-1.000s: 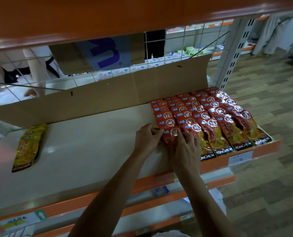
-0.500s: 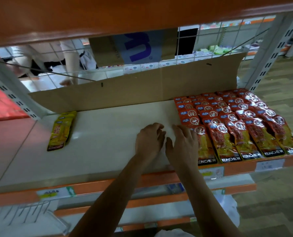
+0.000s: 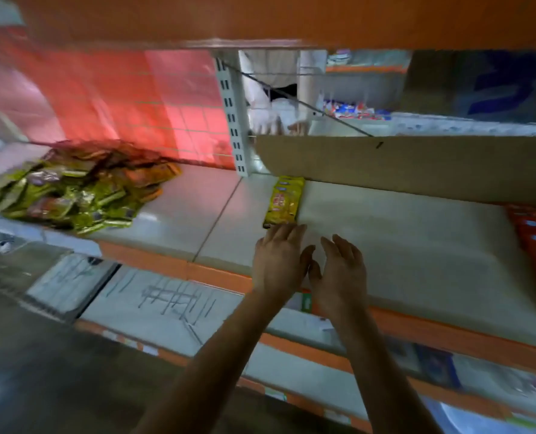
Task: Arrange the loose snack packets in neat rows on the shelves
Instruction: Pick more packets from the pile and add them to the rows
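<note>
Both hands hover over the shelf (image 3: pixel 401 233), fingers loosely spread, empty; left hand (image 3: pixel 277 261) nears the yellow packet (image 3: pixel 283 198), right hand (image 3: pixel 341 270) beside it

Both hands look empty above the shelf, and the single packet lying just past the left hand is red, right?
Not red: the head view shows the single packet is yellow. The rest holds: the left hand and right hand are empty above the shelf, and the packet lies just past the left hand.
</note>
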Available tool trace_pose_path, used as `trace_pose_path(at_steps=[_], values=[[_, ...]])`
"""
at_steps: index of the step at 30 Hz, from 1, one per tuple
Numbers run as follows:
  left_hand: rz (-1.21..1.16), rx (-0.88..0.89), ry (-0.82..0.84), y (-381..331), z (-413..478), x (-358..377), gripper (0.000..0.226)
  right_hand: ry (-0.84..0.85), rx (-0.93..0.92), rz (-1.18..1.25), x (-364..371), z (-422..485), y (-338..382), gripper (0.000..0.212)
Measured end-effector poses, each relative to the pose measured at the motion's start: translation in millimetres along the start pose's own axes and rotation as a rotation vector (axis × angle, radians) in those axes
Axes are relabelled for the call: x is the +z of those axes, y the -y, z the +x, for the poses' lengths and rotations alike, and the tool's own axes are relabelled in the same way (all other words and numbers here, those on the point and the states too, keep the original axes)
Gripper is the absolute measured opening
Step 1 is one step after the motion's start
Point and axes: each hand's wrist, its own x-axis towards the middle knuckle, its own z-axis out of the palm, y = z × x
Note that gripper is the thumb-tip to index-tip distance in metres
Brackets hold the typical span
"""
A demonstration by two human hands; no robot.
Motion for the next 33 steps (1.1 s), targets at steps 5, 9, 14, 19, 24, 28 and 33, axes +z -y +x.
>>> trace_pose_path(at_steps=[5, 9, 14, 19, 24, 28, 33], values=[[0.081, -0.072, -0.030, 85, -17, -33, 0.048, 0.020, -0.049, 0.033, 51, -3, 78, 0.047], [0.113, -0.147, -0.048, 135, -21, -50, 0.049, 0.057, -0.084, -0.006, 80, 1, 118, 0.048], [0.117, -0.225, -0.093, 178, -13, -66, 0.047, 0.110, -0.128, -0.007, 100, 26, 157, 0.045], [0.188, -0.322, -0.070, 223, 6, -84, 0.053, 0.150, -0.161, 0.077, 121, 59, 204, 0.046], [0.201, -0.424, -0.083, 269, 23, -102, 0.050, 0.193, -0.213, 0.171, 142, 83, 240, 0.042], [0.184, -0.474, -0.099, 297, 40, -105, 0.044, 0.230, -0.205, 0.154, 155, 102, 250, 0.042], [0.127, -0.462, -0.104, 331, 74, -111, 0.047, 0.225, -0.139, 0.164, 174, 136, 273, 0.040]])
